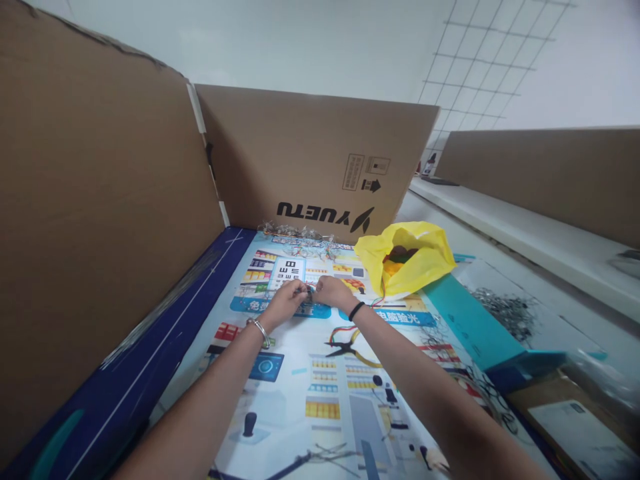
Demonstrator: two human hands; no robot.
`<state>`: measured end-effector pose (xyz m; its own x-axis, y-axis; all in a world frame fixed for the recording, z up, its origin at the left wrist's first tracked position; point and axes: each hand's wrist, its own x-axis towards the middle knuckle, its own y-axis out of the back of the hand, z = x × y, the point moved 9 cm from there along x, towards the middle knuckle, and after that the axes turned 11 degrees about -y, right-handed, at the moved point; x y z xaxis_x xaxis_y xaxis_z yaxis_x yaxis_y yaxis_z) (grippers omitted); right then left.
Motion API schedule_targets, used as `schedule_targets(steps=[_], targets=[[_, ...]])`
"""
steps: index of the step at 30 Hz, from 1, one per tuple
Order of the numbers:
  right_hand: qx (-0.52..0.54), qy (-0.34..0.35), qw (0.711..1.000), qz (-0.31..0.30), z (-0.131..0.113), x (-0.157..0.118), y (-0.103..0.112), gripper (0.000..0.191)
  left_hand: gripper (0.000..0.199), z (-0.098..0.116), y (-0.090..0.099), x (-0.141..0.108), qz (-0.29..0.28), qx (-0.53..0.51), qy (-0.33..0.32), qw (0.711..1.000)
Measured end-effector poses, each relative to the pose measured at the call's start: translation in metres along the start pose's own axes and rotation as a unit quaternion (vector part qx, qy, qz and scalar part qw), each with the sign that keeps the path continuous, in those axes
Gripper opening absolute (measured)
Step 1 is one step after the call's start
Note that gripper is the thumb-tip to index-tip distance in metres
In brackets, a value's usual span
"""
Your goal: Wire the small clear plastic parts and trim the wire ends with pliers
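My left hand (286,301), with a silver bracelet at the wrist, is closed in a pinch. Opposite it, almost touching, my right hand (334,295) is pinched shut too, a black band round its wrist. Between the fingertips are thin wires (311,291), small and partly covered by the fingers; their ends cannot be made out. Nearer to me lie pliers (345,347) with yellow handles, jaws pointing left and partly under my right forearm. Beside the pliers runs a loop of coloured wire (334,331).
A yellow bag (425,230) holding dark and orange things stands open at the back right. Clear and silvery wire scraps (300,233) lie along the cardboard wall (280,147). A tangled dark wire heap (505,312) and a parcel (580,420) are on the right, beyond a teal strip (470,320).
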<state>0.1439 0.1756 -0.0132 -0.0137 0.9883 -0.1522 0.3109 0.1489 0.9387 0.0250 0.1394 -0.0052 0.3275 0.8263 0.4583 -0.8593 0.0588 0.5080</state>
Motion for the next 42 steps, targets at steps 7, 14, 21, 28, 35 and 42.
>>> schedule_targets(steps=[7,14,21,28,35,42], targets=[[0.045,0.017,0.999,0.020,0.007,-0.007,0.006,0.037,0.004,-0.003,-0.001,-0.001,0.005,-0.023,-0.001,1.000],[0.078,0.037,0.995,0.051,0.007,-0.013,0.014,0.022,0.005,-0.002,0.000,-0.002,0.013,-0.036,0.002,0.999],[0.079,0.042,0.994,0.062,0.005,-0.011,0.016,0.017,0.006,0.002,0.001,-0.003,0.011,-0.039,0.007,0.999],[0.053,0.023,0.997,0.043,0.007,-0.004,0.007,0.026,0.006,0.003,0.002,-0.002,0.008,-0.034,0.013,0.999],[0.012,0.021,1.000,0.003,0.000,0.003,0.001,0.032,0.004,0.007,0.006,0.001,0.020,-0.040,0.007,0.999],[-0.031,0.023,0.999,-0.020,-0.007,0.002,-0.005,0.031,0.005,0.006,0.003,0.000,0.024,-0.080,0.018,0.996]])
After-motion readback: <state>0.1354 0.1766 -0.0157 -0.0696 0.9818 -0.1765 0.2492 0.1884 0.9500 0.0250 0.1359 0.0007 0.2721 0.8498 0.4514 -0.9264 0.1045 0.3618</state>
